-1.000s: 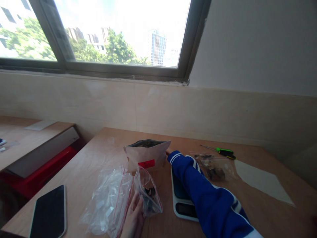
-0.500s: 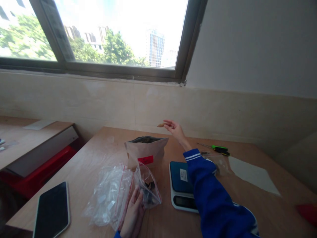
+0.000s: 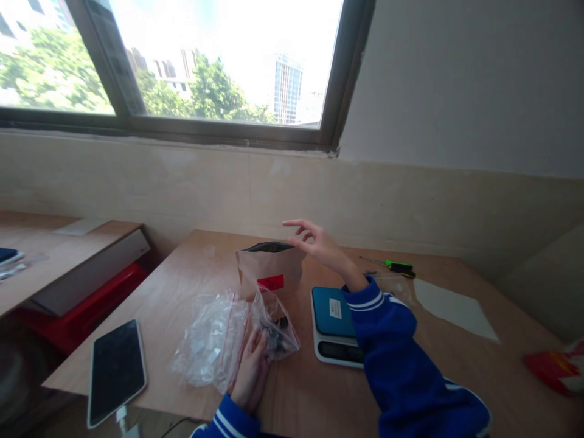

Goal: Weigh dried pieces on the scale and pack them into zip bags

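Note:
My right hand [image 3: 317, 244] hangs in the air just above the open top of a kraft paper pouch [image 3: 269, 275] with a red label. Its fingers are apart and hold nothing I can see. My left hand [image 3: 250, 377] grips a small clear zip bag [image 3: 276, 328] holding dark pieces, near the pouch's lower front. A larger clear zip bag [image 3: 212, 340], red-striped along its seal, lies crumpled against my left hand. A digital kitchen scale [image 3: 333, 325] with a blue top sits below my right sleeve.
A black smartphone [image 3: 116, 372] with a cable lies near the desk's front edge. At the back right are a green-handled screwdriver [image 3: 396, 265], a clear bag [image 3: 395, 286] and a white sheet [image 3: 451, 310]. A red packet [image 3: 554, 371] lies at right. A side desk stands at left.
My right hand has moved left and down over the pouch. The small brown piece in its fingertips half a second ago no longer shows. My left hand stays on the small bag.

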The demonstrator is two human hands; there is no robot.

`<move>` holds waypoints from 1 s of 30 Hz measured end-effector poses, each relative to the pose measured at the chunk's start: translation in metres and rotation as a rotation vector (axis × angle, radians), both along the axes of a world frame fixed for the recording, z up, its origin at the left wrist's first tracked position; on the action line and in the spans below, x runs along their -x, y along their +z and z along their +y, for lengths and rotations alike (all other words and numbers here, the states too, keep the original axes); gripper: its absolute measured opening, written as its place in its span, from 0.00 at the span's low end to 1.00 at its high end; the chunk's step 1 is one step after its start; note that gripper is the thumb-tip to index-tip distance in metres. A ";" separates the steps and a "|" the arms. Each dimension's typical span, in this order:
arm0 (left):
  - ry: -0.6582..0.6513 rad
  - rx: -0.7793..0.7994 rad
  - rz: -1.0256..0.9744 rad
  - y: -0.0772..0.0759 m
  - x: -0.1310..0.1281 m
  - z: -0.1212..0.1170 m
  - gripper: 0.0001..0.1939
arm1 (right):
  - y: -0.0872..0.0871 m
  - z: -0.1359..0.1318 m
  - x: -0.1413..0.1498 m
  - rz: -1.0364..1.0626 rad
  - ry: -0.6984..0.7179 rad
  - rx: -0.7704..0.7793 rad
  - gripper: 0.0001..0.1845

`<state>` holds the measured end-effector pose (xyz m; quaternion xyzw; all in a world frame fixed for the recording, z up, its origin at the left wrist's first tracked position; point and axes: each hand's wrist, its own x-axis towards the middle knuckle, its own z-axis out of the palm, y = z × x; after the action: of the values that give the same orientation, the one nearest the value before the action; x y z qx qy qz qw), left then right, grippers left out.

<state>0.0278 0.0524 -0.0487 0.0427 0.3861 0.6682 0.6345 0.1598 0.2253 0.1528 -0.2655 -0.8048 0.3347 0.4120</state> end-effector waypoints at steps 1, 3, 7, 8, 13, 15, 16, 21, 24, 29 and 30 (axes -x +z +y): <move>0.006 0.014 0.003 0.000 0.000 0.000 0.21 | -0.001 -0.007 -0.005 0.071 -0.034 0.015 0.16; 0.012 0.017 0.015 0.000 0.000 0.000 0.22 | -0.006 -0.027 -0.014 0.216 -0.017 0.089 0.13; -0.003 -0.050 0.038 -0.001 0.000 0.000 0.26 | -0.030 -0.075 -0.017 0.026 0.224 0.226 0.08; -0.015 -0.069 0.042 -0.002 0.000 0.000 0.25 | -0.037 -0.085 -0.014 -0.098 0.232 0.217 0.08; -0.058 -0.160 0.071 -0.002 0.000 -0.001 0.24 | -0.067 -0.110 0.003 -0.459 0.145 0.093 0.08; -0.054 -0.177 0.079 -0.002 0.000 -0.002 0.25 | -0.075 -0.109 0.005 -0.508 0.134 0.052 0.06; -0.052 -0.180 0.084 -0.003 0.001 -0.002 0.24 | -0.078 -0.107 0.004 -0.521 0.138 0.037 0.06; -0.059 -0.207 0.119 -0.006 0.002 -0.001 0.20 | -0.092 -0.103 -0.004 -0.478 0.258 0.067 0.17; -0.063 -0.202 0.120 -0.007 0.003 -0.001 0.19 | -0.099 -0.102 -0.008 -0.435 0.247 0.170 0.17; -0.095 -0.210 0.132 -0.003 0.002 -0.001 0.18 | -0.104 -0.097 -0.013 -0.334 0.165 0.280 0.14; -0.098 -0.217 0.136 -0.002 0.002 -0.001 0.18 | -0.104 -0.096 -0.014 -0.320 0.132 0.288 0.13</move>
<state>0.0259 0.0511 -0.0510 0.1751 0.3510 0.6697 0.6305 0.1736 0.1294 0.0493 -0.3182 -0.8195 0.4259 0.2140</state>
